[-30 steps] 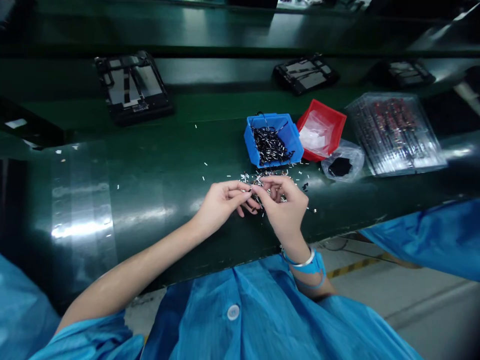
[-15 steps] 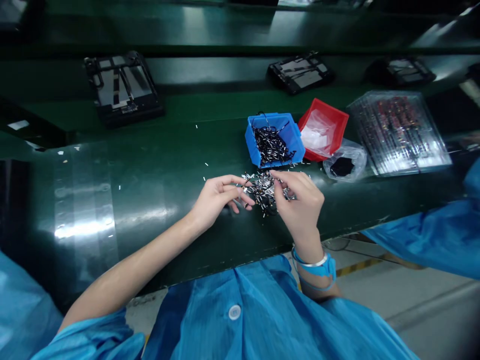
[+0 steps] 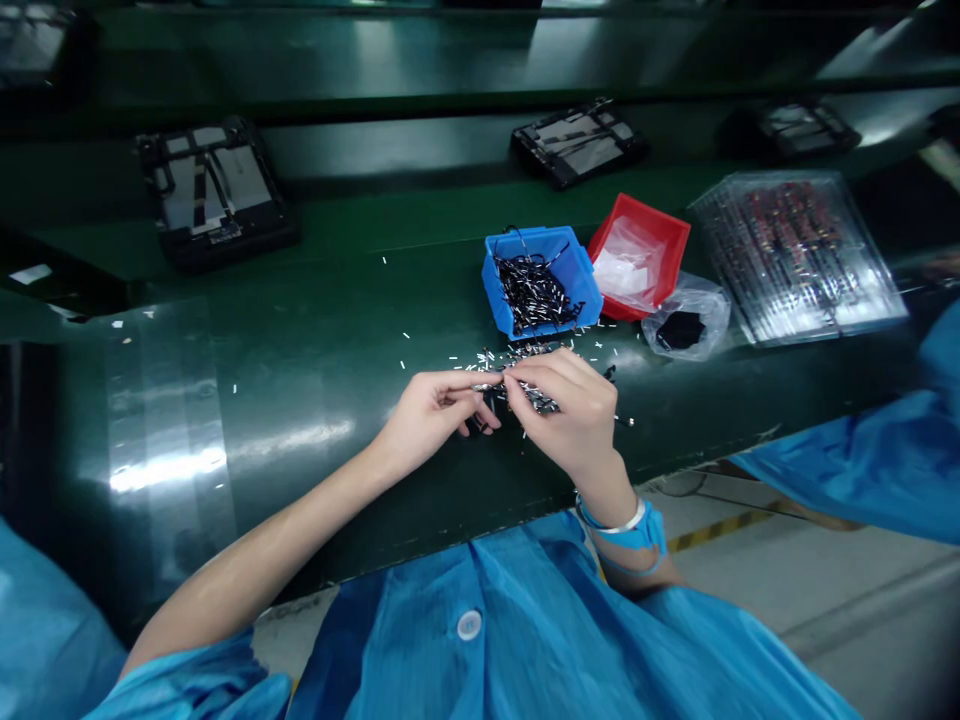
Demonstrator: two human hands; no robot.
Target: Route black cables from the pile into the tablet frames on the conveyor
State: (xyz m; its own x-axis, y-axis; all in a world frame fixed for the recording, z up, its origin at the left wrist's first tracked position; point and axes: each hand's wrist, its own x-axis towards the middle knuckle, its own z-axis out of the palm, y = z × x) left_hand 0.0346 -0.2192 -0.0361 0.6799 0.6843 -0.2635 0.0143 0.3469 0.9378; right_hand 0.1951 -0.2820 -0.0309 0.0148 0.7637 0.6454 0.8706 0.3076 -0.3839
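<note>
My left hand (image 3: 435, 415) is closed, thumb and fingers curled around small black strip-like parts (image 3: 491, 410) that partly show below its fingertips. My right hand (image 3: 566, 410) pinches at the tip of the left index finger; what lies in that pinch is too small to make out. Under and behind both hands lies a loose pile of small black-and-silver strip parts (image 3: 541, 400), partly hidden by the right hand. Just beyond the pile stands a blue bin (image 3: 577, 275) holding many similar black strips (image 3: 532, 290).
Right of the blue bin are a red bin (image 3: 679, 235) with clear plastic bags, a clear bag (image 3: 712, 325) with black pieces, and stacked clear trays (image 3: 810, 260). Black device housings (image 3: 217, 190) line the back. Small white bits are scattered over the green surface (image 3: 322, 330).
My right hand has moved left from the pile to meet the left fingertips, its fingers now pinched. The camera view has shifted slightly. More black strips show under the left fingers.
</note>
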